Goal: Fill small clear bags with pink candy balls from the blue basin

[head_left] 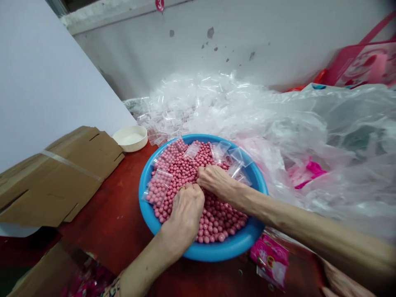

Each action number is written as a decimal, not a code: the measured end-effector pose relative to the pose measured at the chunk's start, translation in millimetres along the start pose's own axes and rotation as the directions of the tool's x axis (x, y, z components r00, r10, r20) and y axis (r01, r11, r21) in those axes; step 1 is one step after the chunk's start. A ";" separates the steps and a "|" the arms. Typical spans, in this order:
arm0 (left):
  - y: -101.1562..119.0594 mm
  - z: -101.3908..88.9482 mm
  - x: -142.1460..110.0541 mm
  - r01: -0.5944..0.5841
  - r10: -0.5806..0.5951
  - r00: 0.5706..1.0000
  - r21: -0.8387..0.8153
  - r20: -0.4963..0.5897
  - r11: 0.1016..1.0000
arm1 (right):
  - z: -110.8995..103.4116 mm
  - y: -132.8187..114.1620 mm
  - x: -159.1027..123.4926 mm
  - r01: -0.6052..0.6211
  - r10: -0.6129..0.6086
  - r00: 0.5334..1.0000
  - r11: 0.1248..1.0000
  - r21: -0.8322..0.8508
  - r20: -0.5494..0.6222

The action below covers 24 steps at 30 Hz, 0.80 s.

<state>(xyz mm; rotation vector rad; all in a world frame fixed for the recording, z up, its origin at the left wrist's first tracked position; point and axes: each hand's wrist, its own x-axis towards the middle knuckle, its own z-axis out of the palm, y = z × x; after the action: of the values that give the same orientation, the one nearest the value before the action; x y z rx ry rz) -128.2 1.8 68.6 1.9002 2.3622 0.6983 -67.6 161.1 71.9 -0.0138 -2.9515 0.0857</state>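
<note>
A blue basin (144,206) holds a heap of pink beads (213,227). Over the middle of the heap, my left hand (187,208) is closed, its fingertips hidden beneath the knuckles. My right hand (215,178) comes in from the right and is closed too, close to the left one and low over the beads. Whatever the fingers pinch is out of sight. Small clear plastic bags lie on the beads: one at the left (159,183), one at the back (192,150), and several by the right rim (236,163).
Behind the basin spreads a pile of small clear bags (185,103), with crumpled plastic sheeting (324,136) to the right. A round white dish (131,138) and folded cardboard (62,173) lie on the left. A pink packet (270,260) is near the front of the red table (123,214).
</note>
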 end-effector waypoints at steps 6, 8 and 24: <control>-12.1 6.4 24.5 -0.064 0.065 0.995 -0.022 0.074 0.998 | 3.7 24.5 -1.7 0.099 -0.102 0.995 0.984 0.145 0.018; -14.7 4.5 31.2 -0.035 0.037 0.997 -0.026 0.070 0.999 | 5.9 34.2 -0.2 0.080 -0.082 0.997 0.983 0.168 0.007; -12.5 4.7 60.1 -0.011 0.014 0.981 -0.016 0.192 1.000 | 19.3 34.2 1.5 -0.003 0.025 0.995 0.977 0.215 -0.100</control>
<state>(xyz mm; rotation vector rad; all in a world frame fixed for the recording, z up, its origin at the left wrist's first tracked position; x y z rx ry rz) -153.5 57.6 74.9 1.8834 2.2240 0.5055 -72.6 194.1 51.3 -0.0080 -2.8238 0.3936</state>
